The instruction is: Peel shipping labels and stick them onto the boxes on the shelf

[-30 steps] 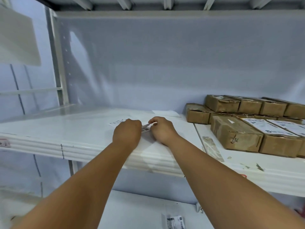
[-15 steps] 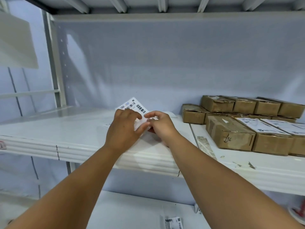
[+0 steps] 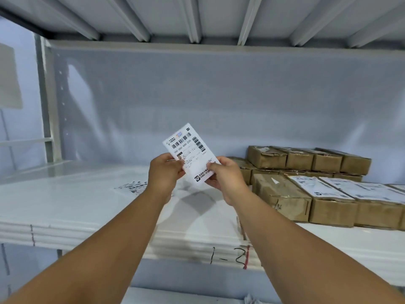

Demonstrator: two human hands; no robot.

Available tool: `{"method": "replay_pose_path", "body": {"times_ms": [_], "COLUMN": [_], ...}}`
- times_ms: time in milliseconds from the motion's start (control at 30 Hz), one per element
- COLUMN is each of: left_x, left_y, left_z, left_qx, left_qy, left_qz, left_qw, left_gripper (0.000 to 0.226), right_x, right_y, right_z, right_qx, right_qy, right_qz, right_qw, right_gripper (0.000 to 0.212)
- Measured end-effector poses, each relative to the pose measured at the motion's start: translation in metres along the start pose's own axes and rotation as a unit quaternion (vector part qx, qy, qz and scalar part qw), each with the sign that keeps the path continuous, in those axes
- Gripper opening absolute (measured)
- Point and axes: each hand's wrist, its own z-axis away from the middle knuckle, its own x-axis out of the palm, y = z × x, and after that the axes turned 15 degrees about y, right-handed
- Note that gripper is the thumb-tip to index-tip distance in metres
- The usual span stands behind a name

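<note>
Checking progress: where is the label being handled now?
Head view, centre: the label is held above the shelf, between left hand and right hand, left of the boxes.

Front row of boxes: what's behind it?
More brown boxes: the upper row of four shows; the lower layer is mostly hidden by the front row, count unclear.

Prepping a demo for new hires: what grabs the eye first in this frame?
A white shipping label is held up at centre frame, pinched by the left hand on its left edge and the right hand at its lower right. Next come the brown boxes stacked on the right of the white shelf, several of the front ones already labelled. A handwritten "1-2" marks the shelf's front edge.
</note>
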Motion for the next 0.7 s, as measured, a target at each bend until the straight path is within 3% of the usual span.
{"method": "replay_pose_path", "body": {"times_ms": [67, 233, 333, 467, 700], "left_x": [0.016, 0.036, 0.032, 0.024, 0.023], "left_y": [-0.007, -0.027, -0.031, -0.034, -0.038], "left_z": [-0.001, 0.009, 0.006, 0.004, -0.003], "left_qx": [-0.028, -0.045, -0.034, 0.024, 0.111], "left_qy": [-0.002, -0.115, -0.089, -0.025, -0.031], "left_qz": [0.028, -0.008, -0.021, -0.047, -0.158], "left_qw": [0.999, 0.992, 0.995, 0.998, 0.981], "left_gripper": [0.004, 0.029, 0.046, 0.032, 0.029], "right_x": [-0.009, -0.023, -0.026, -0.028, -0.029], "right_y": [0.003, 0.016, 0.016, 0.015, 0.018], "right_z": [-0.002, -0.011, -0.014, -0.011, -0.006], "right_qx": [0.003, 0.04, 0.055, 0.069, 0.071], "right_qy": [0.015, 0.045, 0.058, 0.067, 0.049], "right_qz": [-0.002, -0.078, -0.084, -0.102, -0.076], "right_qw": [1.0, 0.995, 0.993, 0.99, 0.993], "right_gripper": [0.019, 0.017, 0.013, 0.021, 0.014]}}
